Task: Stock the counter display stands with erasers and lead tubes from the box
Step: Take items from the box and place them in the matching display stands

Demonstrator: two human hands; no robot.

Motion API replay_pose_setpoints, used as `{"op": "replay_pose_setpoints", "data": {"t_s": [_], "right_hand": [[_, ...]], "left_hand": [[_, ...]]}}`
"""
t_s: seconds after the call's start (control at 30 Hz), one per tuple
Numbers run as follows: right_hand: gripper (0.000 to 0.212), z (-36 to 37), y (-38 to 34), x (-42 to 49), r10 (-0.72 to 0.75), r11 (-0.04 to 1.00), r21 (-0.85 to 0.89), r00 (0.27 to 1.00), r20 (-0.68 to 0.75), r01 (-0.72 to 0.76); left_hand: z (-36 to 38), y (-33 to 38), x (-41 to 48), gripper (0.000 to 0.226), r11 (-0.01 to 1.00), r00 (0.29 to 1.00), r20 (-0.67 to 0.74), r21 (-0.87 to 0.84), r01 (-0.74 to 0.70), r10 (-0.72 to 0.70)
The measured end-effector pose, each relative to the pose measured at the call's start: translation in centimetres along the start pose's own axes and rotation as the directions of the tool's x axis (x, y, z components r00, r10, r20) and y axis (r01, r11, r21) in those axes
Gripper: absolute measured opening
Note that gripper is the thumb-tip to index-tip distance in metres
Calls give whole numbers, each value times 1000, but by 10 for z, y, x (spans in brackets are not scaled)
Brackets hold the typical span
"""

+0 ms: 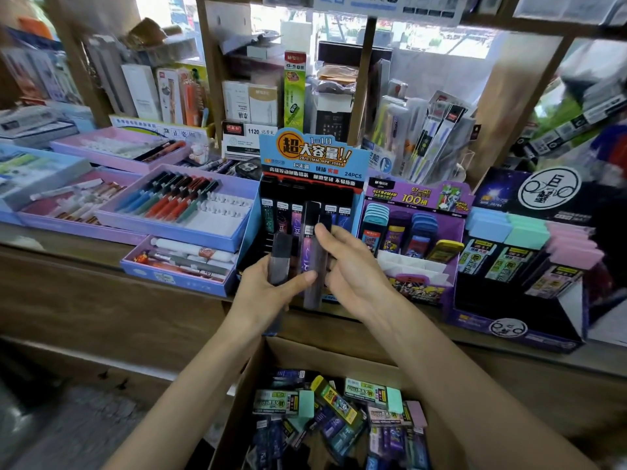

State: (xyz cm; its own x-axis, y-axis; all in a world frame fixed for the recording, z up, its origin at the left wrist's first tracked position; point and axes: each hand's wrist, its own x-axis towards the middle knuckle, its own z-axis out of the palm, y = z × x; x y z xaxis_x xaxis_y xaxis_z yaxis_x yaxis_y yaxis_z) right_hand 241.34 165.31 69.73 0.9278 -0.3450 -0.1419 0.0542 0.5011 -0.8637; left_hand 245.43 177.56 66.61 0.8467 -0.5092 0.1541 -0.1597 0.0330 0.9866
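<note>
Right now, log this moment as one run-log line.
left hand: holds lead tubes | right hand: pinching one tube | blue display stand: partly stocked | box: stock remaining

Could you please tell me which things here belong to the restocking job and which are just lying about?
Part of the job:
- lead tubes held in left hand and right hand
- blue display stand
- eraser stand
- cardboard box

Just lying about:
- pen trays
- shelf packets
</note>
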Motion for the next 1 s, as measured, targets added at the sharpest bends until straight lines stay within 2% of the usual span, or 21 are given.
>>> {"op": "replay_pose_setpoints", "data": {"t_s": [0.1,0.2,0.37,0.47,0.6,0.7,0.77,0.87,1.0], "right_hand": [[8,-2,-5,1,-15,999,-43,999,-41,13],[7,-5,-16,5,-116,950,-298,992,-48,96],[7,-2,-48,15,-300,827,-490,954,27,274],[10,3,-51,25,-320,826,-469,945,68,313],[36,7,-42,35,-237,905,-353,970,50,239],[32,8,-34,39,-252,905,-347,967,27,245],[27,10,-32,41,-335,859,-412,942,-4,304],[12,11,-34,44,-485,704,-593,875,0,391],[12,7,-39,50,-538,556,-735,842,37,388]], "left_hand": [[-7,-1,2,19,995,999,-16,-89,43,-45],[-19,-4,4,21,989,997,-27,-131,68,-72],[-43,-13,8,25,990,997,-54,-129,54,-62],[-52,-16,9,29,991,997,-62,-124,43,-51],[-57,-20,9,31,990,997,-69,-133,36,-45],[-58,-21,9,30,990,997,-70,-138,26,-36],[-59,-21,8,29,991,997,-73,-133,22,-32],[-60,-22,7,26,991,997,-74,-129,24,-33],[-61,-22,6,23,993,996,-77,-118,29,-39]]}}
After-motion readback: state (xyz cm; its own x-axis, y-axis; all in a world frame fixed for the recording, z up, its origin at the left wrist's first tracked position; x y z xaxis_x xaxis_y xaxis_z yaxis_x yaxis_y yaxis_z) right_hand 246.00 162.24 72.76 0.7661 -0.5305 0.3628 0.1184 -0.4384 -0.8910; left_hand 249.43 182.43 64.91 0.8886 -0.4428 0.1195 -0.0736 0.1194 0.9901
